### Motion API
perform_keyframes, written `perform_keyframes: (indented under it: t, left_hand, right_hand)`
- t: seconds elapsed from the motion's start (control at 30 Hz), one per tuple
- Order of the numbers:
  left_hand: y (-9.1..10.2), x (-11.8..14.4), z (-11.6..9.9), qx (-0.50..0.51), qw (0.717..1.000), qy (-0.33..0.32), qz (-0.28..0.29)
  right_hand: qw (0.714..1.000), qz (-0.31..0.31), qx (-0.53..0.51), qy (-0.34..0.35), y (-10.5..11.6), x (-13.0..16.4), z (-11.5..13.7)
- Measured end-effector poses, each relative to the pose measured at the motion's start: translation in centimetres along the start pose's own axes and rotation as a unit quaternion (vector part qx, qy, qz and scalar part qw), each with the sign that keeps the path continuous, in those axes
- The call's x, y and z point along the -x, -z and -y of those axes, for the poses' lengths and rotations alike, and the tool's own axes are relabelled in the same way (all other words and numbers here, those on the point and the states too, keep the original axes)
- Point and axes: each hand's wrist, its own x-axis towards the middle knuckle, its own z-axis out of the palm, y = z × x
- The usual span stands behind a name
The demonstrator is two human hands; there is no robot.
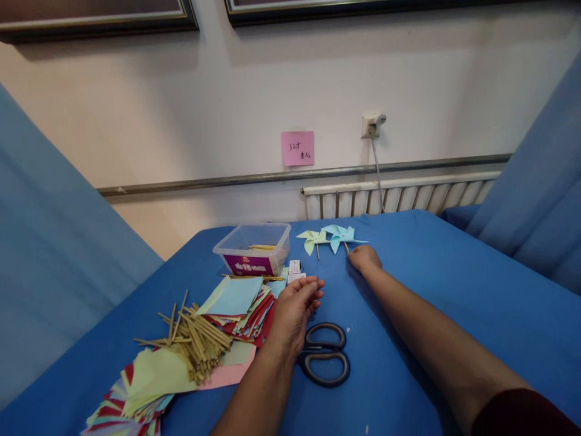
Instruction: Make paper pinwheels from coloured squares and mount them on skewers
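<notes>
I see wooden sticks [196, 343] heaped on coloured paper [154, 378]; the clear plastic tub [254, 248] holds a few sticks. My left hand [295, 306] hovers loosely curled, empty. My right hand [364, 258] pinches the blue pinwheel [340, 235] by its stick.

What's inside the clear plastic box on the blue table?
Through the clear plastic box a few thin wooden sticks show, lying near its top. The purple label on the front wall covers the lower part, so whatever sits at the bottom cannot be seen.
</notes>
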Motion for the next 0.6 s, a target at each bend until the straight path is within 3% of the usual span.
perform_keyframes:
  t: [0.6]
  left_hand:
    - [-0.65,0.40,0.64,-0.037,0.999,0.024,0.007]
  right_hand:
    - [1.000,-0.016,0.018,0.013,-0.57,-0.37,0.47]
